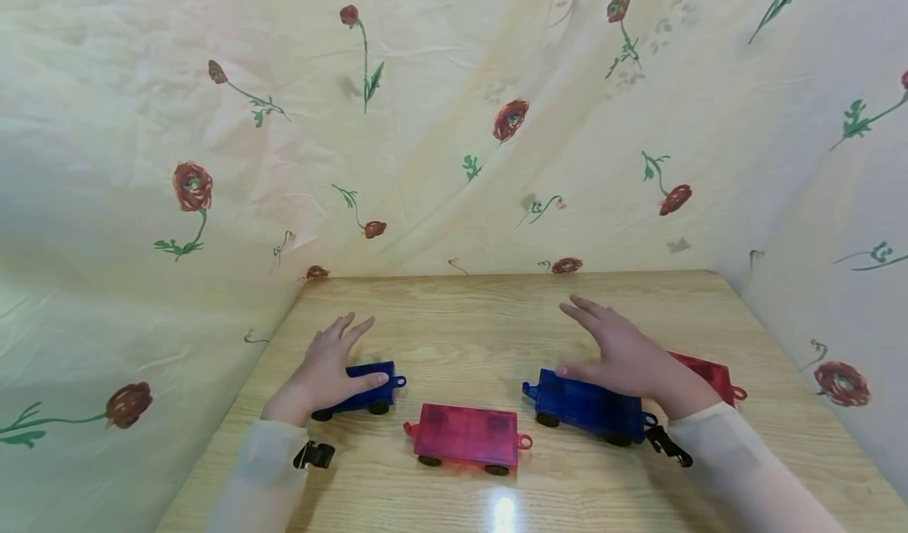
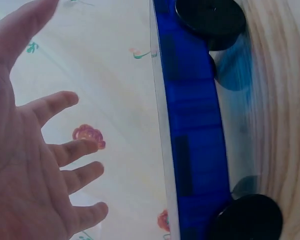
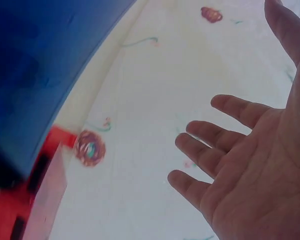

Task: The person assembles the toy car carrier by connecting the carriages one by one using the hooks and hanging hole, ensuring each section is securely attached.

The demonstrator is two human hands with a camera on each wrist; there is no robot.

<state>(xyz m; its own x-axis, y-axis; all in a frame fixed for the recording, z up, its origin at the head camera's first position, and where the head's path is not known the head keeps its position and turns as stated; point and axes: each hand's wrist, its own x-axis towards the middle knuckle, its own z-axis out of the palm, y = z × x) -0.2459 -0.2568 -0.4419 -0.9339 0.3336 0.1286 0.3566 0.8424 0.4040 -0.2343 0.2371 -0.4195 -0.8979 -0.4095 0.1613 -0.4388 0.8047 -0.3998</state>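
Note:
Both hands hover with fingers spread and nothing held. My left hand [image 1: 328, 374] is over the left blue wagon [image 1: 386, 375], covering part of it; the left wrist view shows that hand [image 2: 40, 150] apart from the wagon's blue side [image 2: 195, 115]. My right hand [image 1: 624, 355] hangs above the right blue wagon [image 1: 589, 405], its thumb over the wagon's top edge. In the right wrist view the hand [image 3: 250, 150] is clear of the blue wagon [image 3: 50, 60]. A pink-red wagon [image 1: 465, 436] stands between the blue ones, nearer the front.
Another red wagon [image 1: 709, 375] stands at the right, partly hidden behind my right hand and wrist. Flowered cloth [image 1: 440, 123] rises behind and at both sides of the wooden table [image 1: 454, 312]. The wagons have hooks and rings at their ends.

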